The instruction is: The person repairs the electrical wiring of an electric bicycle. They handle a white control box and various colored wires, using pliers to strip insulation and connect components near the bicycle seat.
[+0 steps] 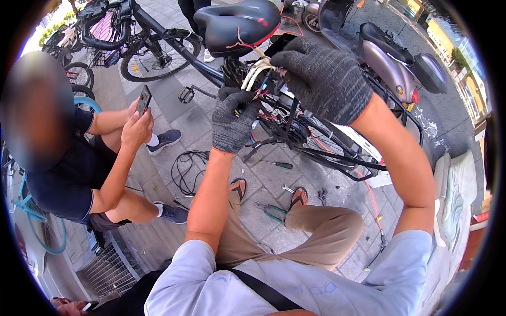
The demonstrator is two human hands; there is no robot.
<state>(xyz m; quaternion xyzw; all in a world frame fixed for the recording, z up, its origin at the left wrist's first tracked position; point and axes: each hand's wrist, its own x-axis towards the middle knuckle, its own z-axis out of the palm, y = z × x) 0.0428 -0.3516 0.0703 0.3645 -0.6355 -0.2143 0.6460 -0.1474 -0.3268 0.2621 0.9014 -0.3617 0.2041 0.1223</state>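
Paved street, bicycle (295, 131) frame. Gloved left hand (232, 122) pinches thin wires; right hand (321, 76) closed around white wire bundle (255, 72): light, limp, best gripped by insulation.

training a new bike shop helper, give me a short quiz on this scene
1. True or false: both hands wear dark knit gloves.
2. What does the right hand grip under the black saddle? A) a bundle of pale cables B) a tyre C) a phone
3. Name the green-handled tool lying on the paving between the person's sandalled feet.

Key
1. True: the left hand and the right hand are both gloved.
2. A: the right hand's fingers close around the cables, with the left hand just below at the red wires.
3. Pliers; a green-handled screwdriver lies farther up, near the bicycle frame.
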